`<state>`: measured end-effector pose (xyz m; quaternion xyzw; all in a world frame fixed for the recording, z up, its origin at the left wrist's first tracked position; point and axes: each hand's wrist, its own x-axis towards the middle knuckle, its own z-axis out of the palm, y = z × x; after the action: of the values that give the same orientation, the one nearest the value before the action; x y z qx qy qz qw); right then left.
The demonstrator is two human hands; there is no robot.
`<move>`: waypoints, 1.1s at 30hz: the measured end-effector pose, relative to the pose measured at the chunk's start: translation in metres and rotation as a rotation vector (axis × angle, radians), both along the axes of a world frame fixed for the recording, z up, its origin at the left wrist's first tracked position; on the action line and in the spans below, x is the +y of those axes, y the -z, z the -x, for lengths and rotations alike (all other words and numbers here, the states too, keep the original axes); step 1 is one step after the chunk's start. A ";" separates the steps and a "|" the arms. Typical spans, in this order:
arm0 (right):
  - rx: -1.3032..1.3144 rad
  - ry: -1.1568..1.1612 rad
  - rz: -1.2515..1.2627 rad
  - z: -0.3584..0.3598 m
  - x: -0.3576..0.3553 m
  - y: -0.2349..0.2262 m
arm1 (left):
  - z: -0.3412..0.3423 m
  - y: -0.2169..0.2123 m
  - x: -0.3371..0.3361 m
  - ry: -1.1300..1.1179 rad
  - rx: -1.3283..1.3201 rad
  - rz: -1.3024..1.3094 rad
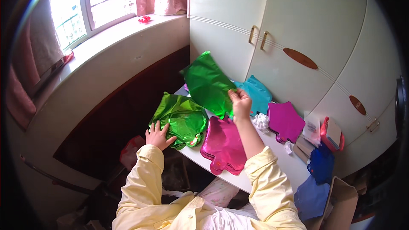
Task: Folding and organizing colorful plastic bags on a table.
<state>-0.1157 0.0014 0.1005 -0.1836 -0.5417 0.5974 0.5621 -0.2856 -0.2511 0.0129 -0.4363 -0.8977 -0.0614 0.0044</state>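
My right hand (241,102) is closed on the edge of a flat, shiny green foil balloon (208,81), held up over the far part of the white table. Fingers spread, my left hand (159,136) rests on the near left edge of a pile of green foil balloons (181,119). Just right of that pile, a stack of pink foil balloons (223,145) lies at the table's near edge. Beyond my right hand lies a turquoise foil balloon (257,93), partly hidden by the hand and the raised green one.
A purple foil stack (286,121) and a crumpled white bundle (260,122) lie on the table's right side. Blue foil pieces (321,164), a red box (332,134) and a cardboard box (341,204) crowd the right end. A white wardrobe (306,21) stands behind.
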 end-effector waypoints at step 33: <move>-1.243 0.444 -0.451 -0.330 -0.186 0.113 | -0.251 0.046 -0.017 -0.059 -2.084 -0.441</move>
<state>0.2141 -0.1845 -0.0128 -0.4767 -0.8234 0.1255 0.2810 -0.0345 -0.2685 -0.0336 -0.1362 -0.4376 -0.5657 -0.6856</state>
